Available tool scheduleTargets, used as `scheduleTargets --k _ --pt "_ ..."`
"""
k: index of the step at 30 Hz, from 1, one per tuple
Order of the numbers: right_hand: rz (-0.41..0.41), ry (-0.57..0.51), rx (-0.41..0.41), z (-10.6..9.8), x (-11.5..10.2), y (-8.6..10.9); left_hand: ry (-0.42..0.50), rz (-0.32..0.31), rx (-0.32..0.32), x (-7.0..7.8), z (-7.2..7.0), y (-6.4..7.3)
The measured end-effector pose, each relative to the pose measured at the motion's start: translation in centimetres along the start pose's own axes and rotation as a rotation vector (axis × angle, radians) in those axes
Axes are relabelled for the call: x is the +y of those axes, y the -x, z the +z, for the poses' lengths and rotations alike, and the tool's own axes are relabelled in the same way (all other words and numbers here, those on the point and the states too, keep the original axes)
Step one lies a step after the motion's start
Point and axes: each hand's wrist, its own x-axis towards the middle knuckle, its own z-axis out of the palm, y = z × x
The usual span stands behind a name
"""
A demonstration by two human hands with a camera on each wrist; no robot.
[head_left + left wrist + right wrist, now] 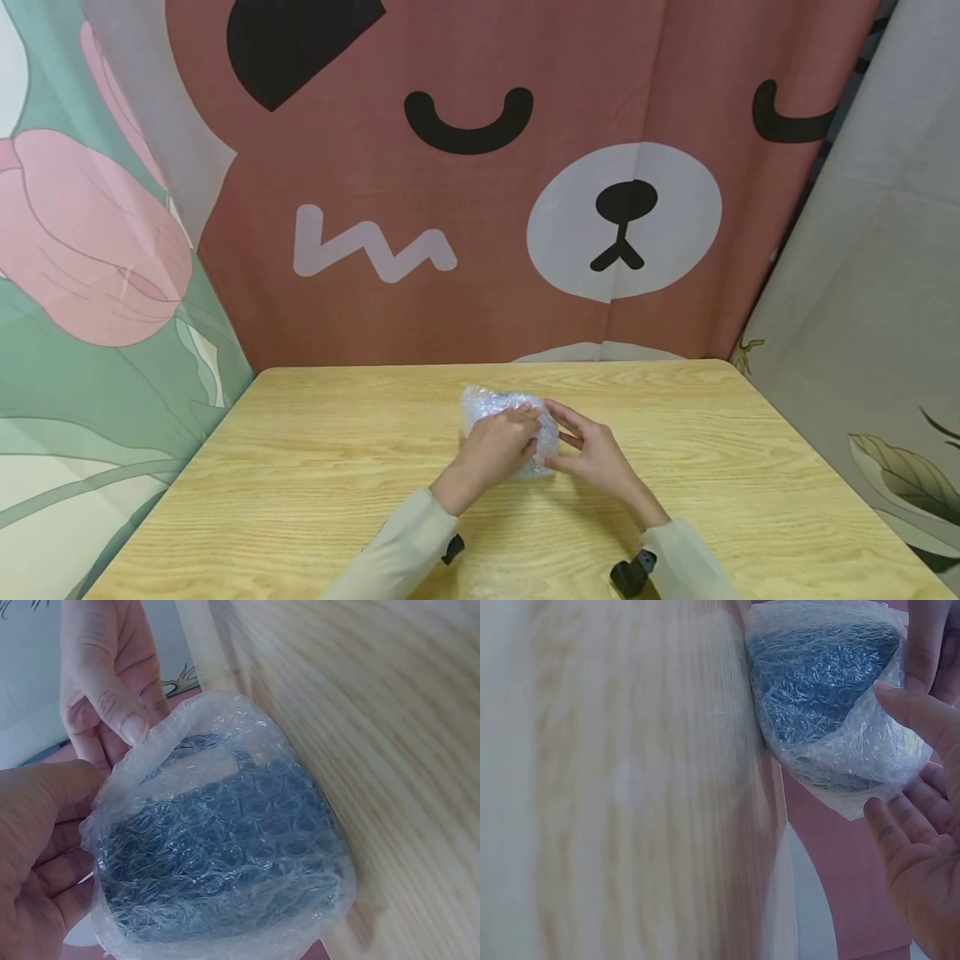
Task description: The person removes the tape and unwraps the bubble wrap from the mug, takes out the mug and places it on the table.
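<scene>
two hands, one bubble-wrapped package, one table, two black wrist devices

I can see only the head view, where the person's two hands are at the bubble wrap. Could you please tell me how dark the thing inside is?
Observer: In the left wrist view, the thing inside looks dark and bluish through the bubble wrap.
Operator: Thank you. Does the same dark part show everywhere from the right wrist?
Observer: No, there a cloudy fold of wrap slants across and hides part of it.
</scene>
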Motion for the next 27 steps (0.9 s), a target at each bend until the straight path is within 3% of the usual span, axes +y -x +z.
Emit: scheduleTargets --k 6,12,18,27 --pt "0.019 -0.003 0.014 0.2 2.2 0.0 -0.095 0.013 0.022 0.3 -0.2 0.0" --pt "0.023 0.002 0.011 0.1 2.1 0.1 -0.201 0.050 0.062 0.4 0.3 0.1" --pt "0.032 0.000 0.010 0.2 1.8 0.1 -0.244 0.085 0.080 0.3 0.5 0.0" --pt "0.040 -0.014 0.018 0.2 1.7 0.1 -0.302 0.112 0.063 0.6 0.5 0.0"
